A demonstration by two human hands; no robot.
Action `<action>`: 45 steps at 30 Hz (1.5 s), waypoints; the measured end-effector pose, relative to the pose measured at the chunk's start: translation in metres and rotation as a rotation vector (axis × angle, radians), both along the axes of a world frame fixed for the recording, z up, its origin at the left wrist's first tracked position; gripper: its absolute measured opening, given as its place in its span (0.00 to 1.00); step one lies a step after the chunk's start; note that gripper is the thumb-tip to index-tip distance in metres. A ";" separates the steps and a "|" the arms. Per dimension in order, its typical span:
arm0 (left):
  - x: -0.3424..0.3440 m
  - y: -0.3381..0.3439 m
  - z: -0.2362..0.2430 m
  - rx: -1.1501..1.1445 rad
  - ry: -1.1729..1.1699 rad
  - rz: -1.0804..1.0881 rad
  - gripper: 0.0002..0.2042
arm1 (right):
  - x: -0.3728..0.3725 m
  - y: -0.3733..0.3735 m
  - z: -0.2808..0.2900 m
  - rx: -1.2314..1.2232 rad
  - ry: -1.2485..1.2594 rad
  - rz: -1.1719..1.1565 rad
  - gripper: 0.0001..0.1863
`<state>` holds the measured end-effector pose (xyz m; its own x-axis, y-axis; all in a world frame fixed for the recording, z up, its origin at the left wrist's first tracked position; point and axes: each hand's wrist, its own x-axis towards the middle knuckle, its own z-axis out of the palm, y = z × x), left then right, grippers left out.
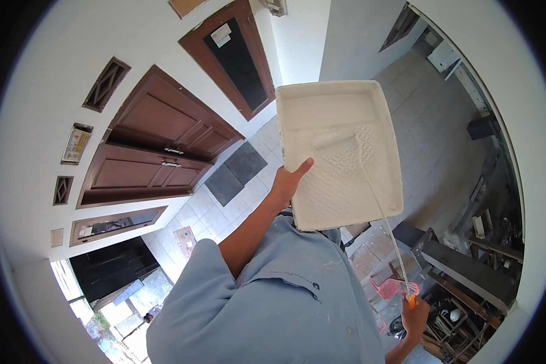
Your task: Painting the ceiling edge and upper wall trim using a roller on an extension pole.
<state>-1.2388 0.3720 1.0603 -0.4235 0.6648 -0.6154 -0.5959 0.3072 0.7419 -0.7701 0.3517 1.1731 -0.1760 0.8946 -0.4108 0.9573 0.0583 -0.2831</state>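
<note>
My left hand (290, 185) grips the left edge of a cream paint tray (396, 182), its thumb over the rim and its other fingers hidden beneath. The tray is coated with cream paint and has a ridged diamond pattern on its floor. In it lies the head of a paint roller (337, 141), so covered in paint that it blends with the tray. A long thin rod runs from the head down to an orange handle. My right hand (414, 316), low at the right, is closed around that handle.
Brown double doors (158, 151) and a dark-glazed window (239, 64) are set in the white wall at left. Grey mats (235, 171) lie on the tiles by the doors. Beyond my right hand are a pink plastic chair (389, 287), a dark bench (467, 273) and piled timber (452, 333).
</note>
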 end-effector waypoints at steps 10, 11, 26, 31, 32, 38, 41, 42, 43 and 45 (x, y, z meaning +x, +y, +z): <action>0.001 0.000 -0.006 -0.002 0.046 -0.083 0.30 | 0.004 0.008 0.014 0.059 -0.270 -0.078 0.21; 0.002 0.000 -0.006 0.007 0.032 -0.044 0.30 | 0.006 0.010 0.016 0.035 -0.218 -0.089 0.20; 0.005 0.002 -0.009 0.085 0.072 -0.063 0.31 | 0.001 0.004 0.036 0.140 -0.330 -0.248 0.16; 0.005 0.003 -0.005 0.054 0.067 -0.080 0.29 | 0.002 -0.004 0.033 0.080 -0.226 -0.125 0.17; 0.005 0.003 -0.005 0.062 0.047 -0.084 0.28 | 0.002 -0.005 0.033 0.119 -0.289 -0.175 0.17; 0.007 0.002 -0.005 0.044 0.101 -0.136 0.32 | 0.009 -0.003 0.044 0.189 -0.500 -0.281 0.17; 0.009 0.003 -0.007 0.099 0.089 -0.080 0.29 | 0.005 -0.005 0.044 0.122 -0.298 -0.209 0.16; 0.009 0.004 -0.008 0.079 0.100 -0.084 0.29 | 0.005 -0.005 0.044 0.078 -0.178 -0.131 0.16; 0.010 0.004 -0.008 0.079 0.098 -0.079 0.29 | 0.005 -0.005 0.044 0.031 -0.146 -0.143 0.16; 0.009 0.004 -0.008 0.073 0.099 -0.073 0.29 | 0.008 -0.004 0.044 0.103 -0.269 -0.235 0.16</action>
<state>-1.2300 0.3761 1.0523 -0.4284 0.7375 -0.5221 -0.4969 0.2903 0.8178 -0.7618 0.3476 1.2171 0.1411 0.9367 -0.3203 0.9873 -0.1569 -0.0240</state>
